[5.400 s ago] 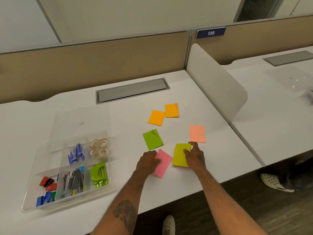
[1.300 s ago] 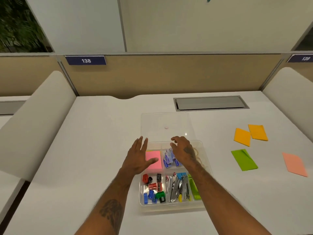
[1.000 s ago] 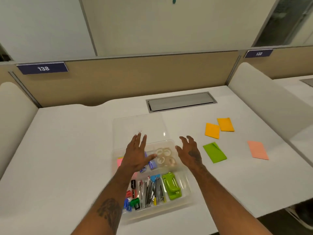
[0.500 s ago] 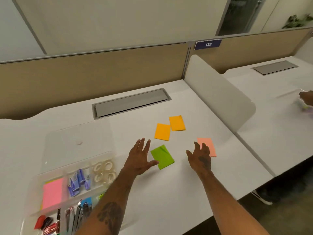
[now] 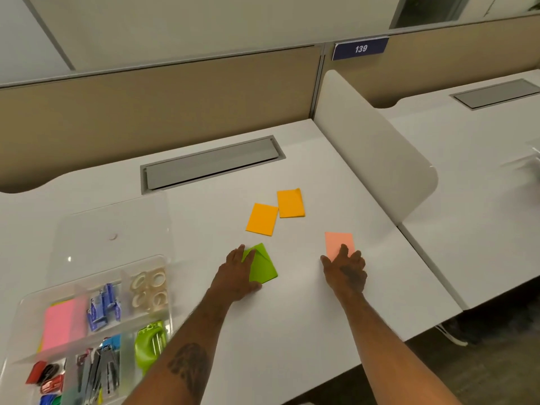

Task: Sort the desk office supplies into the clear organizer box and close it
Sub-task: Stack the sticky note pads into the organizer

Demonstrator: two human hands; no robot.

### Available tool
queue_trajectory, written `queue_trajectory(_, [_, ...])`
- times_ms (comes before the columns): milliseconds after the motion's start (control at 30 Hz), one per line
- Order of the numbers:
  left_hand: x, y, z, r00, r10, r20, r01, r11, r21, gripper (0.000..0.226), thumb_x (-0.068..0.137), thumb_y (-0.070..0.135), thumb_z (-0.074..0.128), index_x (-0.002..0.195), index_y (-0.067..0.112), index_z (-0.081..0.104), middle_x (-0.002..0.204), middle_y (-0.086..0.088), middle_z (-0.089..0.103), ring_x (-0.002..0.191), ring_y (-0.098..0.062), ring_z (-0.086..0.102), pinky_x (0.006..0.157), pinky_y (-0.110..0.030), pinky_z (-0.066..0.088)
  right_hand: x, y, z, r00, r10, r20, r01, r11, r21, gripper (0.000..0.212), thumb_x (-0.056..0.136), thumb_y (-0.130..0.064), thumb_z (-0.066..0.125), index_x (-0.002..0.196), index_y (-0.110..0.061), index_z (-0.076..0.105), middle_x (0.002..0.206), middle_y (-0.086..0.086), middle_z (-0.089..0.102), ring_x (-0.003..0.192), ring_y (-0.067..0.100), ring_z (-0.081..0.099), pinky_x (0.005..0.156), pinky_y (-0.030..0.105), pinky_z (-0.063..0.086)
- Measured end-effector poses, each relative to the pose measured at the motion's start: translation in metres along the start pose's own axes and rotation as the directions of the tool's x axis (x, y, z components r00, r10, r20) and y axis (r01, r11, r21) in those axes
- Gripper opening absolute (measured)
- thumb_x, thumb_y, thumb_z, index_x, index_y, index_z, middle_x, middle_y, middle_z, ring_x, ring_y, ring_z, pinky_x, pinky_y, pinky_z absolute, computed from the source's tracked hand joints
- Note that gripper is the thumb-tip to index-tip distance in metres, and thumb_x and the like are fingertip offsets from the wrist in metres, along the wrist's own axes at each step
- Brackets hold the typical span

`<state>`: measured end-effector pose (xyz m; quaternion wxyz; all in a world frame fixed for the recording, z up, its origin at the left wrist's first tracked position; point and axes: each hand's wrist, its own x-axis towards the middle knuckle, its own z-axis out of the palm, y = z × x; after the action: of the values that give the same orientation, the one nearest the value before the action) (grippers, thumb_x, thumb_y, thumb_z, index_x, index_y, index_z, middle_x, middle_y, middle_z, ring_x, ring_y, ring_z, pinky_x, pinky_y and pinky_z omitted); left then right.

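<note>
White office table (image 5: 292, 323), beige partition behind, plate "139" (image 5: 361, 48) above. Grey cable hatch (image 5: 210, 165) set into the tabletop; white curved divider (image 5: 377, 147) along the right edge.

Clear organizer box (image 5: 17, 317) at lower left, lid (image 5: 111, 226) swung open and lying flat behind it. Seen in the compartments: pink notes (image 5: 60, 323), blue packets (image 5: 103, 305), tape rolls (image 5: 149, 287), a green tool (image 5: 147, 342), and small clips and metal pieces at the near end.

Four note pads loose on the table, right of the box. Two orange pads (image 5: 262, 219) sit just beside each other, farther back.

Left hand (image 5: 235, 274): grip open, fingers flat across the left edge of the green pad (image 5: 263, 267), thumb at its near edge.

Right hand (image 5: 346, 268): grip open, fingers spread, tips resting on the near edge of the salmon pad (image 5: 339, 242). Neither pad lifted.
</note>
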<state>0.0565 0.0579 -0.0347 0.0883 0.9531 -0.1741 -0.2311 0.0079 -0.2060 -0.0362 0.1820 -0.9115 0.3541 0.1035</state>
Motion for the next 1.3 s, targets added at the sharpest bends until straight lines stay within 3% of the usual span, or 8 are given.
queue_trajectory(267, [-0.001, 0.005, -0.003, 0.993, -0.055, -0.108, 0.049, 0.997, -0.056, 0.105, 0.066, 0.050, 0.080, 0.149, 0.023, 0.022, 0.144, -0.007, 0.028, 0.135, -0.028, 0.026, 0.099, -0.042, 0.043, -0.002, -0.003, -0.013, 0.999, 0.009, -0.054, -0.007, 0.999, 0.040, 0.066, 0.087, -0.035, 0.062, 0.139, -0.009, 0.030, 0.130, 0.018, 0.044, 0.118, 0.034, 0.044, 0.092, 0.042, 0.047])
queue_trajectory(400, [-0.005, 0.008, -0.006, 0.985, -0.038, -0.166, 0.022, 0.995, -0.098, 0.107, 0.058, 0.038, 0.087, 0.146, 0.027, 0.028, 0.132, -0.006, 0.028, 0.119, -0.028, 0.041, 0.089, -0.042, 0.050, 0.001, -0.010, -0.019, 0.977, 0.201, 0.068, -0.211, 0.952, 0.221, 0.082, 0.076, -0.024, 0.074, 0.140, -0.014, 0.024, 0.128, 0.018, 0.044, 0.118, 0.035, 0.044, 0.093, 0.044, 0.044])
queue_trajectory(567, [-0.012, 0.006, -0.014, 0.981, -0.011, -0.194, -0.020, 0.987, -0.158, 0.088, 0.070, 0.015, 0.081, 0.144, 0.025, 0.036, 0.134, -0.007, 0.030, 0.112, -0.031, 0.052, 0.088, -0.040, 0.051, 0.004, -0.011, -0.017, 0.934, 0.311, 0.176, -0.353, 0.882, 0.312, 0.058, 0.078, -0.020, 0.071, 0.125, -0.011, 0.040, 0.123, 0.016, 0.057, 0.115, 0.037, 0.053, 0.097, 0.046, 0.042])
queue_trajectory(733, [-0.016, -0.003, -0.030, 0.978, -0.087, -0.188, -0.008, 0.891, -0.453, 0.083, 0.073, 0.008, 0.078, 0.145, 0.025, 0.039, 0.117, -0.008, 0.055, 0.104, -0.024, 0.056, 0.088, -0.034, 0.047, -0.005, -0.016, -0.015, 0.942, 0.281, 0.181, -0.331, 0.861, 0.386, 0.036, 0.084, -0.023, 0.064, 0.118, -0.014, 0.058, 0.124, 0.014, 0.060, 0.115, 0.035, 0.054, 0.100, 0.043, 0.042])
queue_trajectory(867, [-0.027, -0.015, -0.042, 0.954, -0.228, -0.197, 0.043, 0.749, -0.661, 0.043, 0.072, 0.009, 0.080, 0.113, 0.017, 0.066, 0.090, -0.004, 0.068, 0.081, -0.018, 0.063, 0.066, -0.019, 0.045, -0.020, -0.031, -0.011, 0.941, 0.304, 0.148, -0.335, 0.896, 0.292, 0.041, 0.092, -0.029, 0.055, 0.125, -0.006, 0.048, 0.129, 0.017, 0.050, 0.121, 0.035, 0.044, 0.102, 0.042, 0.037])
queue_trajectory(967, [-0.037, -0.029, -0.050, 0.933, -0.270, -0.237, 0.022, 0.701, -0.713, 0.013, 0.079, 0.020, 0.076, 0.090, 0.015, 0.072, 0.079, 0.000, 0.068, 0.077, -0.017, 0.061, 0.065, -0.024, 0.042, -0.031, -0.042, -0.010, 0.959, 0.263, 0.110, -0.285, 0.901, 0.329, 0.042, 0.093, -0.033, 0.054, 0.125, -0.006, 0.051, 0.131, 0.016, 0.049, 0.123, 0.035, 0.043, 0.102, 0.042, 0.037])
queue_trajectory(1100, [-0.058, -0.055, -0.061, 0.917, -0.315, -0.245, -0.029, 0.560, -0.828, 0.014, 0.090, 0.023, 0.066, 0.094, 0.010, 0.066, 0.091, -0.008, 0.069, 0.086, -0.026, 0.063, 0.079, -0.042, 0.052, -0.057, -0.065, -0.014, 0.996, 0.091, 0.007, -0.075, 0.780, 0.621, 0.023, 0.092, -0.020, 0.057, 0.112, -0.010, 0.064, 0.125, 0.014, 0.060, 0.108, 0.029, 0.056, 0.087, 0.036, 0.048])
queue_trajectory(1300, [-0.109, -0.126, -0.076, 0.884, -0.378, -0.274, -0.139, 0.349, -0.927, 0.010, 0.096, 0.018, 0.058, 0.103, 0.011, 0.058, 0.102, -0.015, 0.066, 0.093, -0.028, 0.063, 0.072, -0.039, 0.055, -0.125, -0.147, -0.011, 0.978, -0.182, 0.102, 0.005, 0.509, 0.861, 0.065, 0.086, -0.004, 0.063, 0.142, -0.026, 0.037, 0.114, 0.015, 0.062, 0.095, 0.025, 0.058, 0.071, 0.036, 0.052])
